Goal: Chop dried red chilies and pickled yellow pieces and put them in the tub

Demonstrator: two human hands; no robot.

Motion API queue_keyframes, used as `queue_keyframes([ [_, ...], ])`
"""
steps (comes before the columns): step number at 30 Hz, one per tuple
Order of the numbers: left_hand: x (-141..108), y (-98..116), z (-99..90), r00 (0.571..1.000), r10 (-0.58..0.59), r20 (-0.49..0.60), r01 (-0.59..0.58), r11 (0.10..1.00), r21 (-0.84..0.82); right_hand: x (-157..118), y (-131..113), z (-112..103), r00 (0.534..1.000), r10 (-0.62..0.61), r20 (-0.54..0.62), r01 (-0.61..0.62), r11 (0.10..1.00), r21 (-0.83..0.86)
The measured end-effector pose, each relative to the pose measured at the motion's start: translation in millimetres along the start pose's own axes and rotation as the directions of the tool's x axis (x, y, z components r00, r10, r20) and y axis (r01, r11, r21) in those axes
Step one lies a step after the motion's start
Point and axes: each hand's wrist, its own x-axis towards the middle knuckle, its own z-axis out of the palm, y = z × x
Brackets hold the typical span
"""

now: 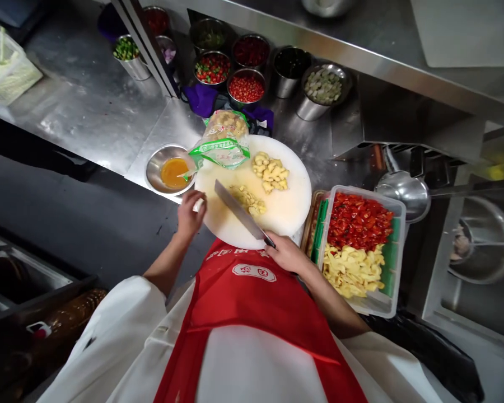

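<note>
My right hand (286, 253) is closed round the black handle of a kitchen knife (240, 214). Its long blade lies slantwise above the round white cutting board (296, 215), beside a small pile of sliced ginger (248, 200). Further back on the board sit knobs of peeled ginger (271, 172). My left hand (192, 214) hovers at the board's left edge, fingers loosely bent and apart from the thumb, with nothing visible in it. A plastic bag of ginger (225, 134) with green print rests over the board's back edge.
A steel bowl (153, 168) with orange liquid stands left of the board. On the right, a clear plastic container (399, 252) holds chopped red peppers and sliced ginger. Several metal tins, one with red chillies (246, 88), line the back beneath a steel shelf (361, 50).
</note>
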Motion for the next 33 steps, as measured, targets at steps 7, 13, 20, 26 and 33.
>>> queue_keyframes([
  [7, -40.6, 11.4, 50.3, 0.874, 0.310, 0.375, -0.306, 0.949, -0.072, 8.2, -19.3, 1.4, 0.995, 0.099, 0.000, -0.095, 0.953, -0.288],
  [13, -37.0, 1.7, 49.6, 0.862, 0.355, 0.361, -0.319, 0.935, -0.156, 5.2, -41.6, -4.9, 0.991, 0.137, 0.004, -0.124, 0.907, -0.402],
  [20, -36.5, 1.9, 51.9, 0.851, 0.373, 0.371, -0.332, 0.928, -0.172, -13.8, -46.1, -10.7, 0.991, 0.121, 0.060, -0.081, 0.889, -0.450],
  [26, -39.2, -0.2, 52.9, 0.852, 0.369, 0.372, -0.336, 0.929, -0.152, 8.3, -47.0, -4.3, 0.988, 0.134, 0.079, -0.082, 0.881, -0.466],
  [33, -42.9, -1.8, 55.9, 0.858, 0.358, 0.368, -0.341, 0.933, -0.112, 6.8, -45.7, -6.4, 0.977, 0.174, 0.121, -0.095, 0.871, -0.482],
])
